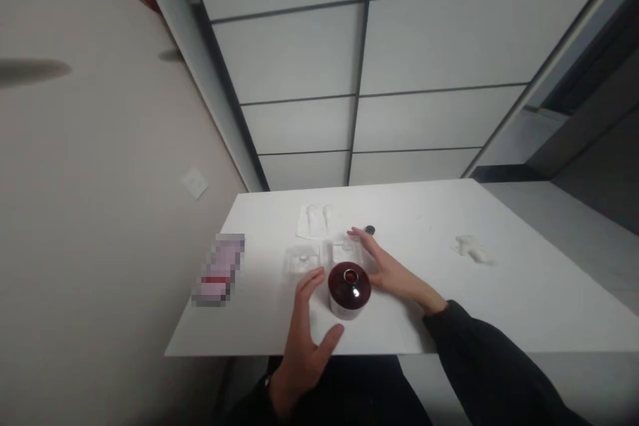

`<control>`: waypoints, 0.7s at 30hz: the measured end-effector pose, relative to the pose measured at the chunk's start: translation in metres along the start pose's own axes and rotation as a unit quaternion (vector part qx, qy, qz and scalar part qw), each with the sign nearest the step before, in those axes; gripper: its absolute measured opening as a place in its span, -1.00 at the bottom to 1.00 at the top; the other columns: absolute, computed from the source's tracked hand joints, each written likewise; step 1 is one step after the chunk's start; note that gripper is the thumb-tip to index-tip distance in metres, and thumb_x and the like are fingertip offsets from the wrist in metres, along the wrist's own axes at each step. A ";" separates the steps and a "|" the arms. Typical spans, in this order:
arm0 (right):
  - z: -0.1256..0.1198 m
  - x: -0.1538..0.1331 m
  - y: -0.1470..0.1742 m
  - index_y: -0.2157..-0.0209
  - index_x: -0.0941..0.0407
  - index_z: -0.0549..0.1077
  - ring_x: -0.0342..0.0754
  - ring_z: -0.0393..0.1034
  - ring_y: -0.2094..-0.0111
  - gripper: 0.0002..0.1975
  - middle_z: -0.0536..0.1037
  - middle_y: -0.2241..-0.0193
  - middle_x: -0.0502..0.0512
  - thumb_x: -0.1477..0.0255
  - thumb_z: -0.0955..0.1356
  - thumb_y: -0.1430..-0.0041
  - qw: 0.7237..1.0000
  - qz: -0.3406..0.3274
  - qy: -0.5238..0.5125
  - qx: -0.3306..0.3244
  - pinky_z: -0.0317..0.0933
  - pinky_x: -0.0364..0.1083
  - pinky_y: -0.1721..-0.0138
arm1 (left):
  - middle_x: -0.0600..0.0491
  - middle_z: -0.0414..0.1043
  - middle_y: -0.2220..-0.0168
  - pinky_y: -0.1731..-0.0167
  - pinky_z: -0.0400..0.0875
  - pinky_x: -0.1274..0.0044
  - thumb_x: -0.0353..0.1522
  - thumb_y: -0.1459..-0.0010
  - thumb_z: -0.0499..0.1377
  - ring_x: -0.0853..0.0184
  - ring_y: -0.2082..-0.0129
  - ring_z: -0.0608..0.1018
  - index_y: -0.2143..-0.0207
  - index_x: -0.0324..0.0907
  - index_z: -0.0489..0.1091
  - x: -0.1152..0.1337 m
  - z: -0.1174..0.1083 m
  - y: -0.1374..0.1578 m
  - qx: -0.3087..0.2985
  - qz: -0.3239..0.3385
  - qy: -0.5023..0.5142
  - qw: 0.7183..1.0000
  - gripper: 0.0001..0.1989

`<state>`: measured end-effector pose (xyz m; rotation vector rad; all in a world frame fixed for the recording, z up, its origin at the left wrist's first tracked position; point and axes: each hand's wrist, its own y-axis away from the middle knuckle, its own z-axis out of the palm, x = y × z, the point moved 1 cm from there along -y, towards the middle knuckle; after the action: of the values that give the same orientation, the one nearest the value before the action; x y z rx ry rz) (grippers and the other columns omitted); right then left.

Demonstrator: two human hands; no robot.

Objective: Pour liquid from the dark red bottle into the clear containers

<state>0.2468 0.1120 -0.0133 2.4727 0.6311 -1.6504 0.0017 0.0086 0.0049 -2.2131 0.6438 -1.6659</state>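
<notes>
A round white pot (344, 312) with a shiny dark red lid (344, 294) stands upright near the front edge of the white table, a ring-shaped knob on top of the lid. To its left is my left hand (305, 343), open, with thumb and fingers spread apart around that side. Behind and to the right of the pot reaches my right hand (382, 267), fingers stretched out and apart. Whether its palm touches the pot I cannot tell. Past its fingertips lies a small black cap (370, 230). Two clear plastic boxes (304, 259) sit just behind the pot.
Farther back, a white sheet (302, 229) carries two small white items whose kind I cannot make out. Crumpled white tissue (473, 249) lies at the right. On the left edge is a pinkish, pixelated pack (227, 259). A wall and panelled doors border the table (424, 213).
</notes>
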 end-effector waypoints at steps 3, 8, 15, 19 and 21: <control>0.010 0.005 -0.007 -0.39 0.00 0.16 0.29 0.18 -0.46 -0.09 0.30 -0.42 0.35 0.18 0.58 -0.12 0.999 0.006 -0.011 0.044 -0.04 0.36 -0.50 | -0.22 0.21 -0.43 -0.38 0.29 -0.05 -0.30 -0.34 0.30 -0.09 -0.45 0.31 -0.46 0.01 0.08 -0.015 0.014 0.010 -0.042 -0.010 -0.045 0.998 -0.27; 0.009 -0.004 -0.003 -0.14 -0.02 0.37 0.23 0.48 -0.23 -0.35 0.55 -0.16 0.23 0.15 0.60 -0.10 0.994 0.021 -0.053 0.093 0.27 0.33 -0.35 | -0.22 0.20 -0.45 -0.35 0.35 -0.05 -0.35 -0.29 0.35 -0.10 -0.43 0.35 -0.47 0.06 -0.03 -0.024 0.018 0.014 -0.041 -0.086 -0.052 0.994 -0.15; -0.029 -0.036 0.030 -0.24 -0.11 0.39 0.23 0.42 -0.30 -0.33 0.46 -0.27 0.21 0.22 0.59 -0.14 0.987 0.009 -0.045 0.156 0.44 0.28 -0.24 | -0.19 0.23 -0.46 -0.33 0.41 -0.01 -0.40 -0.25 0.37 -0.08 -0.41 0.40 -0.47 0.07 -0.03 -0.021 0.021 0.006 -0.078 -0.129 -0.047 0.987 -0.10; -0.044 -0.057 0.052 -0.32 -0.16 0.33 0.20 0.49 -0.24 -0.24 0.49 -0.25 0.20 0.25 0.60 -0.14 0.985 -0.012 0.002 0.170 0.59 0.14 -0.05 | -0.19 0.33 -0.40 -0.33 0.41 -0.03 -0.39 -0.21 0.40 -0.09 -0.39 0.44 -0.44 0.03 0.05 -0.020 0.021 0.000 -0.095 -0.140 -0.046 0.985 -0.13; -0.048 -0.066 0.061 -0.28 -0.16 0.34 0.17 0.53 -0.20 -0.27 0.55 -0.19 0.18 0.25 0.61 -0.13 0.983 -0.037 0.011 0.179 0.61 0.10 -0.01 | -0.19 0.36 -0.38 -0.32 0.42 -0.02 -0.38 -0.20 0.42 -0.09 -0.37 0.46 -0.42 0.01 0.08 -0.021 0.021 -0.002 -0.096 -0.142 -0.039 0.984 -0.15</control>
<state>0.2902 0.0525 0.0571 2.7425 0.4690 -1.9145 0.0175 0.0204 -0.0170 -2.5986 0.5039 -1.6968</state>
